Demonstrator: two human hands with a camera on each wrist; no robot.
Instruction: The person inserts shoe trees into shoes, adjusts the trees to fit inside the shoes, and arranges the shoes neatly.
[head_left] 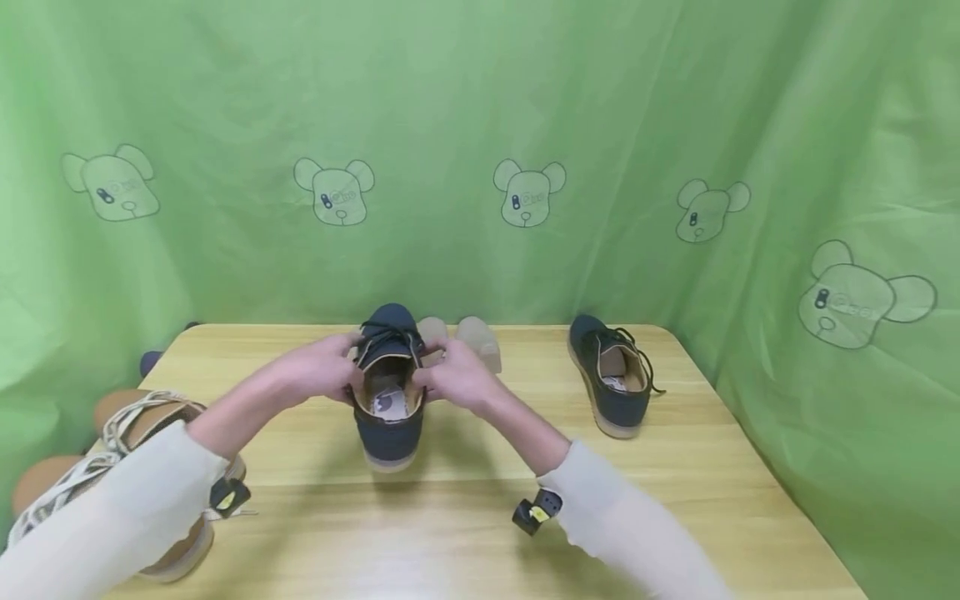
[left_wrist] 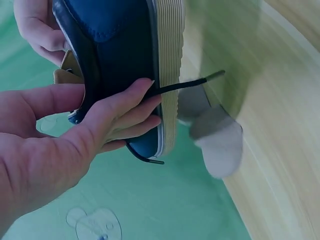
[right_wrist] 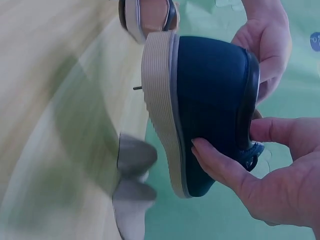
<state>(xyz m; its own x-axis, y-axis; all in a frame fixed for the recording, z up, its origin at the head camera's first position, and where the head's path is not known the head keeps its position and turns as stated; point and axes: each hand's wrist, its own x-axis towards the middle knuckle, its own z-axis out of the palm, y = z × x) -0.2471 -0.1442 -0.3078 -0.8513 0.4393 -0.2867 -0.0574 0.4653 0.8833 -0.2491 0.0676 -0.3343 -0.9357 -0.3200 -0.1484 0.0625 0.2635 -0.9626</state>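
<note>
A navy lace-up shoe (head_left: 390, 437) with a pale ribbed sole is held above the table, its toe pointing away from me. My left hand (head_left: 326, 367) grips its left side, thumb inside the opening and fingers along the outer wall, as the left wrist view shows. On the other side my right hand (head_left: 457, 375) pinches the collar the same way, fingers flat on the navy upper (right_wrist: 210, 90). Dark laces cross the tongue, and one lace end (left_wrist: 200, 81) sticks out past the sole. A printed insole shows inside.
The matching navy shoe (head_left: 622, 408) stands on the wooden table (head_left: 465, 533) at the right. Two light grey rounded pieces (head_left: 480, 342) lie at the back edge behind the held shoe. Brown shoes with white laces (head_left: 120, 425) sit at the left, partly behind my left arm. Green curtains (head_left: 450, 100) surround the table.
</note>
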